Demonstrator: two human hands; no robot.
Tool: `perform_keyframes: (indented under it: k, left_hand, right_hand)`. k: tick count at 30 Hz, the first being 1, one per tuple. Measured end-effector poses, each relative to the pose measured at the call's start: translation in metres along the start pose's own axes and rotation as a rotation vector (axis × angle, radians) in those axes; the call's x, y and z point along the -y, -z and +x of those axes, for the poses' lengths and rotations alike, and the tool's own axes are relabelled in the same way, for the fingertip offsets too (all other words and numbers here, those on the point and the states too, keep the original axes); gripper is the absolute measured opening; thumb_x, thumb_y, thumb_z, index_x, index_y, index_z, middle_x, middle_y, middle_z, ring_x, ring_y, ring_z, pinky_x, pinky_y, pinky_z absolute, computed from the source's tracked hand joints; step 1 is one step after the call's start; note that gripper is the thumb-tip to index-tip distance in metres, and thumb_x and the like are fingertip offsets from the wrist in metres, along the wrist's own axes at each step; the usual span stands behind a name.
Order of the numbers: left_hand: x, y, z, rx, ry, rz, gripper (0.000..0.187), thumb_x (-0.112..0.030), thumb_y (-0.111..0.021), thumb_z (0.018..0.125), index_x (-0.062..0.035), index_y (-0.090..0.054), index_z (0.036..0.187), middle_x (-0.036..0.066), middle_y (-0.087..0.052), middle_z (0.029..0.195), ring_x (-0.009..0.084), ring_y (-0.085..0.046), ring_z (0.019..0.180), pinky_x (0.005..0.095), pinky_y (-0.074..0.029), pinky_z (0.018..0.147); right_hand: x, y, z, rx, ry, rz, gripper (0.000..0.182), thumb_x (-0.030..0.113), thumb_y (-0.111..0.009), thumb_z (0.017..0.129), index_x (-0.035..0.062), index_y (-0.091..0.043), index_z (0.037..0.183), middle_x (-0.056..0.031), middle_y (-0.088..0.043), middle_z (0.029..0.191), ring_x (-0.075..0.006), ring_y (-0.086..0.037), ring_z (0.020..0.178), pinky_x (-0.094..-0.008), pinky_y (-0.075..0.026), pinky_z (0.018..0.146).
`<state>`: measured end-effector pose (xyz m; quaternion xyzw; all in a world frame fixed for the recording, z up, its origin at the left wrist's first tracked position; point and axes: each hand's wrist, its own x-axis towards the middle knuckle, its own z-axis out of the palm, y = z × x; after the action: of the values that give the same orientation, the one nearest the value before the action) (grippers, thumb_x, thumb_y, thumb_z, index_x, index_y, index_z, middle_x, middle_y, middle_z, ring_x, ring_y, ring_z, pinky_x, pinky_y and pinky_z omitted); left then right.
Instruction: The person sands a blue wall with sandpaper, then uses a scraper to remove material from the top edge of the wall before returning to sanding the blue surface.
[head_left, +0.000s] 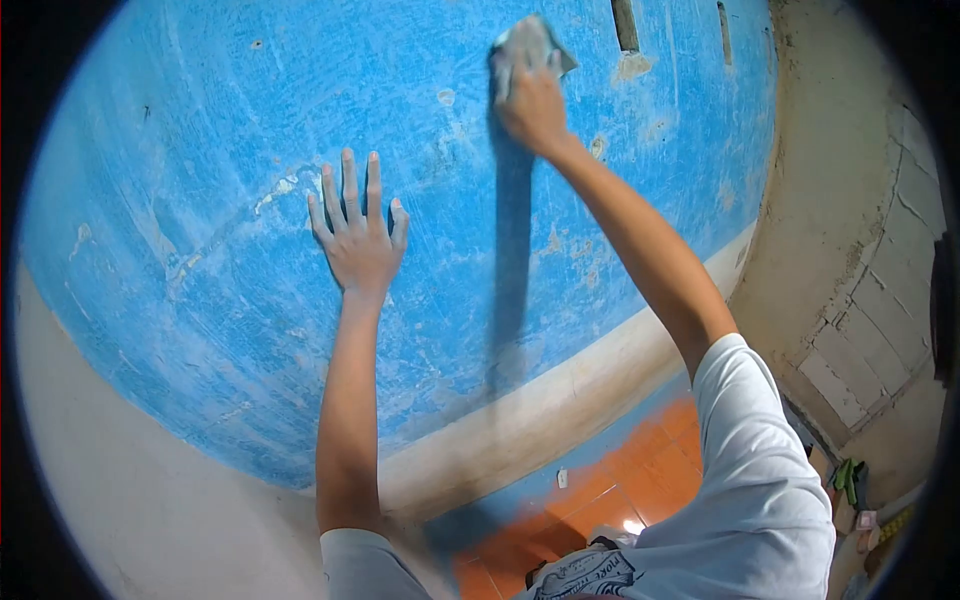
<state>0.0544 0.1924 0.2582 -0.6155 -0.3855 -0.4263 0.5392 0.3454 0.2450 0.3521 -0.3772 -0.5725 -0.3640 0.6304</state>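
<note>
A person, seen from head height through a round, dark-edged view, has both bare hands raised to a blue wall (260,350) with scuffed, patchy paint. Just left of centre in the frame, the left hand (360,240) lies palm toward the wall, empty, its fingers straight, spread and pointing up. At top centre, the right hand (535,105) holds a grey sheet (530,30) against the wall, its fingers laid over the sheet; blur hides whether they curl around an edge. One pointed corner of the sheet sticks out to the right of the fingers. Below this hand, a long dark shadow (513,260) runs down the paint. Two narrow slots show in the wall at upper right. A pale band (560,420) borders the blue along the bottom, above orange floor tiles (640,480) at lower centre, where a small white object (562,479) lies. A beige wall (830,200) fills the right side. White shirt sleeves cover the upper arms, and dark lettering marks the shirt front at the bottom.
</note>
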Motion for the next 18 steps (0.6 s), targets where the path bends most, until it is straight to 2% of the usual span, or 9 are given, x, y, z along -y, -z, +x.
perform_keyframes:
  k: [4, 5, 8, 9, 12, 13, 16, 17, 18]
  left_hand:
    - [0.001, 0.0, -0.001, 0.003, 0.004, -0.008, 0.064, -0.037, -0.053, 0.103, -0.0258, -0.037, 0.163, 0.004, -0.034, 0.169, 0.0325, -0.034, 0.154, 0.0562, -0.026, 0.125]
    - [0.0, 0.0, 0.0, 0.003, 0.004, -0.011, 0.064, -0.037, -0.054, 0.102, -0.0257, -0.037, 0.163, 0.004, -0.034, 0.169, 0.0324, -0.034, 0.154, 0.0561, -0.026, 0.125]
    - [0.002, 0.0, -0.002, 0.002, -0.009, -0.013, 0.065, -0.038, -0.054, 0.102, -0.0254, -0.038, 0.163, 0.004, -0.035, 0.169, 0.0322, -0.034, 0.154, 0.0561, -0.025, 0.125]
    - [0.001, 0.0, -0.003, 0.004, -0.011, -0.016, 0.065, -0.038, -0.054, 0.102, -0.0253, -0.038, 0.163, 0.004, -0.035, 0.169, 0.0321, -0.034, 0.154, 0.056, -0.025, 0.125]
    - [0.002, 0.001, 0.0, 0.001, -0.002, -0.017, 0.064, -0.037, -0.054, 0.101, -0.025, -0.039, 0.163, 0.004, -0.036, 0.168, 0.032, -0.034, 0.154, 0.056, -0.025, 0.126]
    - [0.001, 0.002, -0.001, 0.006, 0.0, -0.024, 0.064, -0.037, -0.054, 0.101, -0.0249, -0.039, 0.162, 0.004, -0.036, 0.168, 0.0321, -0.035, 0.153, 0.056, -0.025, 0.126]
    - [0.002, 0.001, -0.002, -0.003, -0.007, -0.028, 0.064, -0.037, -0.054, 0.101, -0.0249, -0.039, 0.162, 0.004, -0.036, 0.168, 0.0321, -0.035, 0.153, 0.056, -0.025, 0.126]
    - [0.001, 0.001, -0.003, -0.001, -0.009, -0.03, 0.064, -0.037, -0.054, 0.101, -0.0249, -0.04, 0.162, 0.004, -0.036, 0.168, 0.0322, -0.035, 0.153, 0.056, -0.025, 0.126]
    - [0.001, 0.0, -0.002, -0.006, -0.007, -0.03, 0.064, -0.037, -0.054, 0.101, -0.0249, -0.04, 0.162, 0.004, -0.037, 0.168, 0.0322, -0.035, 0.153, 0.0561, -0.025, 0.126]
  right_hand:
    - [0.015, -0.013, -0.005, -0.082, -0.091, -0.143, 0.062, 0.027, -0.045, 0.108, -0.0117, -0.031, 0.155, -0.0349, -0.027, 0.164, -0.049, -0.024, 0.155, -0.0675, -0.023, 0.121]
    - [0.025, -0.013, -0.021, -0.036, -0.018, -0.137, 0.061, 0.026, -0.043, 0.108, -0.0113, -0.032, 0.156, -0.0344, -0.027, 0.164, -0.0476, -0.025, 0.155, -0.0673, -0.023, 0.122]
    - [-0.002, -0.007, -0.013, 0.033, 0.08, -0.107, 0.062, 0.026, -0.044, 0.108, -0.0121, -0.032, 0.155, -0.0359, -0.025, 0.164, -0.0491, -0.023, 0.155, -0.0687, -0.022, 0.122]
    - [-0.012, 0.0, 0.0, 0.051, -0.005, -0.083, 0.063, 0.025, -0.044, 0.108, -0.0119, -0.029, 0.157, -0.036, -0.024, 0.164, -0.0508, -0.022, 0.155, -0.0693, -0.019, 0.122]
    - [0.003, -0.021, 0.01, -0.133, -0.148, -0.094, 0.062, 0.025, -0.044, 0.108, -0.0095, -0.03, 0.157, -0.034, -0.027, 0.164, -0.0511, -0.025, 0.154, -0.0679, -0.019, 0.123]
    - [0.013, -0.02, -0.004, -0.033, -0.123, -0.065, 0.063, 0.026, -0.044, 0.107, -0.0088, -0.03, 0.158, -0.0341, -0.027, 0.164, -0.0519, -0.025, 0.153, -0.0674, -0.019, 0.124]
    - [0.007, -0.004, -0.009, 0.046, -0.041, -0.021, 0.062, 0.025, -0.045, 0.107, -0.0101, -0.03, 0.156, -0.0354, -0.026, 0.164, -0.052, -0.024, 0.153, -0.0684, -0.018, 0.124]
    - [-0.003, 0.006, 0.003, 0.074, -0.095, -0.036, 0.06, 0.023, -0.044, 0.107, -0.0108, -0.031, 0.155, -0.0354, -0.026, 0.164, -0.0511, -0.024, 0.154, -0.0693, -0.018, 0.123]
    - [-0.004, 0.002, 0.008, 0.013, -0.134, -0.026, 0.06, 0.022, -0.044, 0.107, -0.0108, -0.032, 0.155, -0.0352, -0.026, 0.164, -0.0509, -0.024, 0.154, -0.0694, -0.018, 0.123]
